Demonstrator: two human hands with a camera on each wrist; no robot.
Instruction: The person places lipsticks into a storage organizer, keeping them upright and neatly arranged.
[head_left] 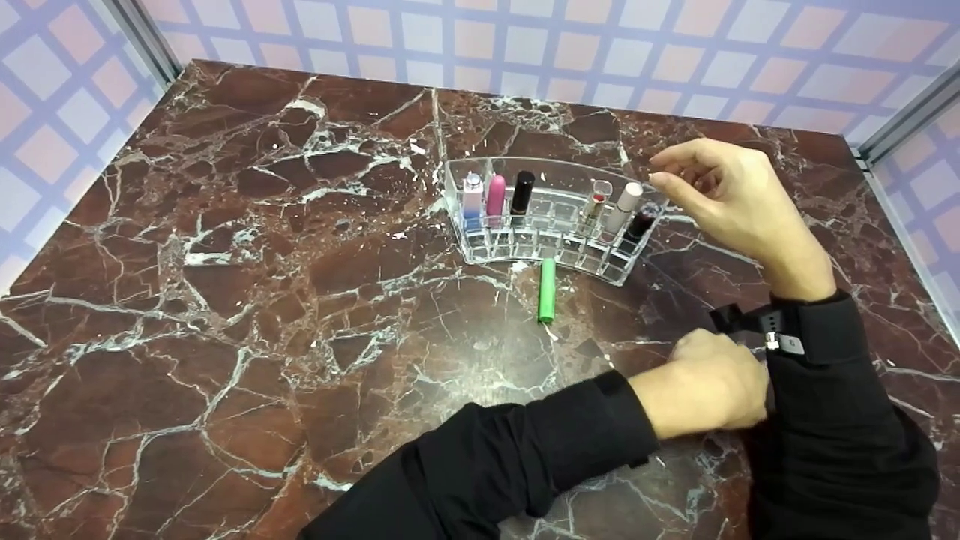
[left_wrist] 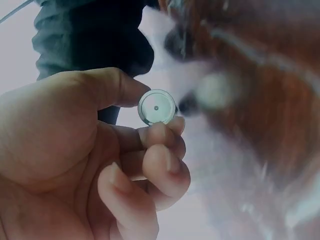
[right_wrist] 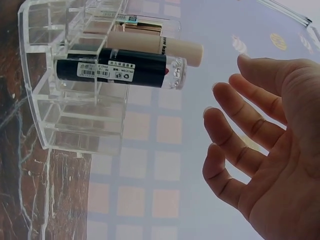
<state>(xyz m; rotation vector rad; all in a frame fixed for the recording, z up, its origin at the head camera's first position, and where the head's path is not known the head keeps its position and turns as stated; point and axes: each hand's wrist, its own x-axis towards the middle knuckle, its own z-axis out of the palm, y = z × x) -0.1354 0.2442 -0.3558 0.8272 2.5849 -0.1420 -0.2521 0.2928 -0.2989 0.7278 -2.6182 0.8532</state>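
Note:
My left hand [head_left: 701, 386] is low on the right side, beside the right forearm. In the left wrist view, its thumb and fingertips pinch a small round pale-ended piece [left_wrist: 156, 107], seen end-on with a dot at its centre; the rest of it is hidden. My right hand [head_left: 731, 195] hovers just off the right end of a clear lipstick organizer [head_left: 547, 244], fingers loosely bent and holding nothing. Nearest to it in the organizer stand a black lipstick [right_wrist: 115, 69] with a clear cap and a beige tube [right_wrist: 182, 50].
Also upright in the organizer are a gold lipstick [head_left: 595, 206], a black tube [head_left: 522, 193], a pink tube [head_left: 495, 196] and a bluish clear-capped tube [head_left: 472, 199]. A green tube [head_left: 547, 291] is in front of it on the marbled table [head_left: 225, 337]. Patterned panels [head_left: 510, 45] border the table.

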